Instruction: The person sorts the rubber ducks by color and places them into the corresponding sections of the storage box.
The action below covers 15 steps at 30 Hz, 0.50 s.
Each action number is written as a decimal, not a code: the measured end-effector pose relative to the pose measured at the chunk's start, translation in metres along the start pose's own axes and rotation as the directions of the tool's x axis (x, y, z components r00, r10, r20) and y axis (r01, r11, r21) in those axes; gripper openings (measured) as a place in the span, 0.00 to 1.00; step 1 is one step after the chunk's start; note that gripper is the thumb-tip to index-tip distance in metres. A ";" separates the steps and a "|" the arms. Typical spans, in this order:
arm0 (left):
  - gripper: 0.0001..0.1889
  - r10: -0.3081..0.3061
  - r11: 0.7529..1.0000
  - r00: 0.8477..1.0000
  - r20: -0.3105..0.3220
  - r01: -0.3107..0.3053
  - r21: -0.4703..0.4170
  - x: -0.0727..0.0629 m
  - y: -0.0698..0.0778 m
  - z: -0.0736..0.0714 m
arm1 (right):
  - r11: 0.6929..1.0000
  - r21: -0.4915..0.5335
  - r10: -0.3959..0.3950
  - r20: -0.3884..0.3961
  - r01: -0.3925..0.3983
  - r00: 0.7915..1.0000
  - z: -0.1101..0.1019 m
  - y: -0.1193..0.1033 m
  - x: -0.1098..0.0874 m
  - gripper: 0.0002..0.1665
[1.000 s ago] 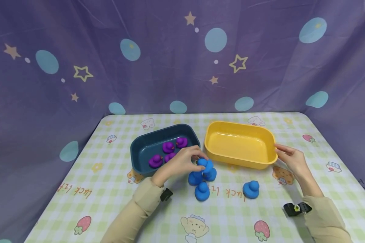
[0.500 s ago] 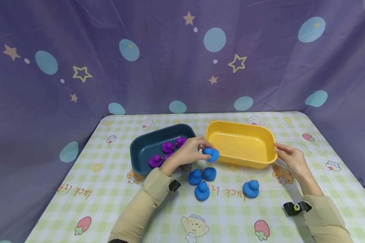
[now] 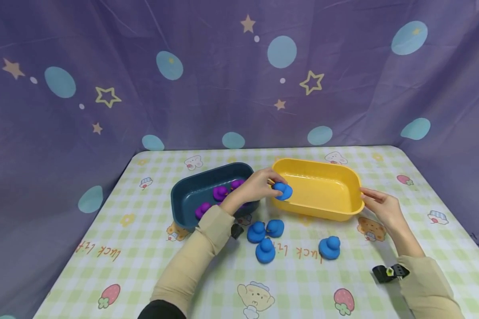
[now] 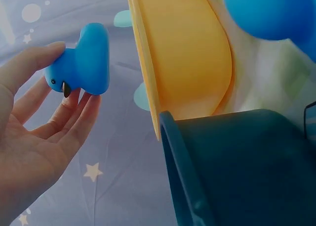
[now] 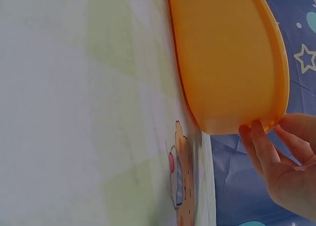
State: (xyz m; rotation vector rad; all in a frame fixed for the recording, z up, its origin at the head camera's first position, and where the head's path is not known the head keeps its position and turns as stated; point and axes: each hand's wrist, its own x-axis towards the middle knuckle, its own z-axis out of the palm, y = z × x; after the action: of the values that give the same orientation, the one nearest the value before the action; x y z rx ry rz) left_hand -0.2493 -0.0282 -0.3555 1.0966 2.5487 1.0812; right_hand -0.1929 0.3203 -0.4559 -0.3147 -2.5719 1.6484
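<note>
In the head view my left hand [image 3: 259, 184] pinches a blue toy duck [image 3: 284, 191] at the left end of a yellow tub [image 3: 319, 212]. The left wrist view shows this duck [image 4: 91, 60] turned on its side between thumb and fingers, its eye and dark beak visible. My right hand [image 3: 385, 210] holds the tub's right end, fingertips at the rim and outer wall, as the right wrist view shows with the tub [image 5: 232, 63]. Three more blue ducks [image 3: 265, 251] cluster on the cloth in front, and another blue duck [image 3: 329, 248] sits further right.
A dark teal tub [image 3: 179, 201] stands left of the yellow one, with several purple ducks [image 3: 220, 193] inside, partly hidden by my left hand and sleeve. A checked cloth [image 3: 143, 261] covers the table. Behind it hangs a purple starry curtain [image 3: 207, 110].
My left hand has lifted the blue duck off the group and carried it up and right to the yellow tub's left end. The right hand stays at the rim.
</note>
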 end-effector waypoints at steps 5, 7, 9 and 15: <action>0.13 -0.024 1.000 1.000 0.015 0.023 0.017 0.014 -0.003 0.000 | 1.000 -0.007 0.016 -0.008 -0.016 1.000 0.000 0.005 0.003 0.37; 0.14 -0.043 0.999 0.999 0.021 0.042 0.013 0.020 -0.003 0.001 | 1.000 -0.012 0.010 -0.019 -0.011 1.000 0.000 0.014 0.009 0.38; 0.15 -0.071 0.997 0.997 0.033 0.071 0.008 0.026 -0.004 0.001 | 1.000 -0.012 0.019 -0.037 -0.020 0.999 0.001 0.025 0.016 0.38; 0.16 -0.112 0.993 0.992 0.061 0.110 0.044 0.043 -0.006 0.003 | 0.999 -0.054 0.001 -0.025 -0.002 1.000 -0.001 0.039 0.025 0.39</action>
State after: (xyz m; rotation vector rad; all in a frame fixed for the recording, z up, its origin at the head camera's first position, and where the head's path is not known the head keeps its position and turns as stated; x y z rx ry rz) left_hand -0.2821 0.0002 -0.3560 0.9690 2.5593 0.9562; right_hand -0.2120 0.3420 -0.4920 -0.3382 -2.6015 1.5678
